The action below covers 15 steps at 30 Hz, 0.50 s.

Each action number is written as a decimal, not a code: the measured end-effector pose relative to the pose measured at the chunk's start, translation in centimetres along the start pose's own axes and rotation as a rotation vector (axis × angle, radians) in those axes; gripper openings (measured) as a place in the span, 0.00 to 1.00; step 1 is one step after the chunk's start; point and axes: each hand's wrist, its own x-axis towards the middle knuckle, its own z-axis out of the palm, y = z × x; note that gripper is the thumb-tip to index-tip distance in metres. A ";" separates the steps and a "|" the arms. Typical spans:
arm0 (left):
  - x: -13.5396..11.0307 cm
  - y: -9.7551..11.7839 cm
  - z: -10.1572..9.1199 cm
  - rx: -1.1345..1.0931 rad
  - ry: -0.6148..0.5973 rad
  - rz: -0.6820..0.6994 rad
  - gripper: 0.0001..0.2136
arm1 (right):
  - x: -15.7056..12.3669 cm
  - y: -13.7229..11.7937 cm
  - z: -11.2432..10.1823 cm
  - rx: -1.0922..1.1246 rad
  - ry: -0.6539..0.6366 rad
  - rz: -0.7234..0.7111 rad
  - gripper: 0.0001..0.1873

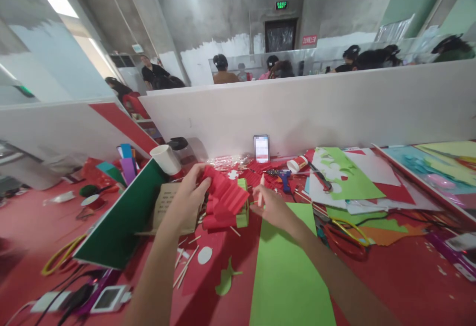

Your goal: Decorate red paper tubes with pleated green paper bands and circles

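My left hand [194, 185] is closed on the edge of a ridged red paper sheet [226, 194], thumb on top. The sheet tilts over a red paper roll [219, 222] and beside a light-green paper strip [242, 207]. To the right of that strip is my right hand [269, 206], its index finger raised and its other fingers loosely bent; I see nothing clearly held in it. Under my right wrist lies a large green paper sheet [288, 276]. A blue hot glue gun [284, 180] rests just beyond this hand.
Thin wooden sticks [186, 269], a white paper disc [204, 255] and a green cutout [227, 279] lie in front. A dark green board [122, 217] leans at left near a white cup [166, 160]. Scissors [345, 237] lie right. A phone [262, 148] stands against the white partition [316, 103].
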 end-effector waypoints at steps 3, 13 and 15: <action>5.1 -1.5 2.8 0.079 -0.216 0.010 0.13 | 1.4 1.8 -3.3 -0.189 0.115 0.101 0.12; 14.2 -5.3 14.7 0.526 -0.718 -0.034 0.16 | 6.9 7.5 -6.9 -0.585 -0.056 0.246 0.21; 14.6 -5.9 15.6 0.608 -0.763 0.005 0.16 | 7.3 8.0 -6.6 -0.594 -0.091 0.251 0.20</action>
